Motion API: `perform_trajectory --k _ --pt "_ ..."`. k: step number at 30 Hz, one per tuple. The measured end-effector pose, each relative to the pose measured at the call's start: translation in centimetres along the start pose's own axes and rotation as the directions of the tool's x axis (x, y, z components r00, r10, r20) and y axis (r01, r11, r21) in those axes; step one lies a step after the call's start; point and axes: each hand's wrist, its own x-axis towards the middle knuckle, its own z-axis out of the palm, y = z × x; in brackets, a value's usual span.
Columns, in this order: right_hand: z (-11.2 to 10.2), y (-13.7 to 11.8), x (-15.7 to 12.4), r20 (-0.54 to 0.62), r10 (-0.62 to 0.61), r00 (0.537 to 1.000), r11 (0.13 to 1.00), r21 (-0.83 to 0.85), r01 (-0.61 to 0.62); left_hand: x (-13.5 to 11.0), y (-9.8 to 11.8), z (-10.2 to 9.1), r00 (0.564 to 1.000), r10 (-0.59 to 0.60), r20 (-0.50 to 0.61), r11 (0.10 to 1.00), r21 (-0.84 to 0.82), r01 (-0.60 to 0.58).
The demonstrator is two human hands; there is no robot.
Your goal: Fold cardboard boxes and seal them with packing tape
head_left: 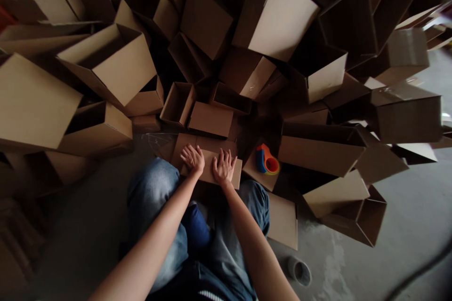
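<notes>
Cartons lie piled across the far side of the concrete floor. At the pile's near edge, the left hand rests palm down, fingers extended and slightly spread, on the top flap of a small cardboard box at the knees. The right hand lies just beside it, equally flat, grasping nothing. An orange-and-blue tape dispenser sits right of the box.

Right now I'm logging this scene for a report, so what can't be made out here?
Head view only:
- Flat brown cardboard box: the left hand and right hand cover its top seam, so taped or not is unclear.
- Orange and blue tape dispenser: too small to tell if tape is loaded.
- Brown cardboard boxes at the right edge: blurred, cut by the frame.
</notes>
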Motion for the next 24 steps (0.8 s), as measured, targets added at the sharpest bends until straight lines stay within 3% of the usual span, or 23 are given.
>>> perform_trajectory --k 3,5,8,10,14,18,21,24 --pt "0.1 0.0 -0.1 -0.015 -0.007 1.000 1.000 0.010 0.008 -0.7 -0.2 -0.1 0.997 0.077 -0.025 0.993 -0.087 -0.079" --pt "0.1 0.0 -0.2 -0.017 -0.005 1.000 1.000 0.024 0.006 -1.6 -0.4 0.0 0.976 0.217 0.011 0.968 -0.132 -0.214" --pt "0.0 0.1 -0.2 0.003 0.005 1.000 0.999 0.052 -0.006 -3.2 -0.8 0.4 0.861 0.497 0.108 0.862 -0.177 -0.475" --pt "-0.1 0.2 -0.2 0.018 -0.008 1.000 0.998 0.063 0.007 -4.0 -1.1 0.7 0.796 0.588 0.142 0.806 -0.189 -0.561" --pt "-0.1 0.3 -0.4 0.027 -0.045 0.999 0.987 0.155 0.040 -4.3 -1.2 0.8 0.752 0.634 0.179 0.773 -0.172 -0.611" --pt "-0.4 1.7 0.0 -0.064 0.016 0.998 0.925 0.379 0.009 -4.2 -0.7 0.2 0.767 0.603 0.220 0.797 -0.123 -0.591" --pt "-1.4 5.4 0.9 -0.122 0.198 0.973 0.907 0.398 -0.135 -4.4 -0.3 -0.2 0.777 0.590 0.219 0.806 -0.104 -0.582" --pt "-2.8 10.6 2.1 -0.148 0.447 0.882 0.850 0.376 -0.368 -4.6 -0.1 -0.3 0.774 0.600 0.202 0.799 -0.106 -0.592"
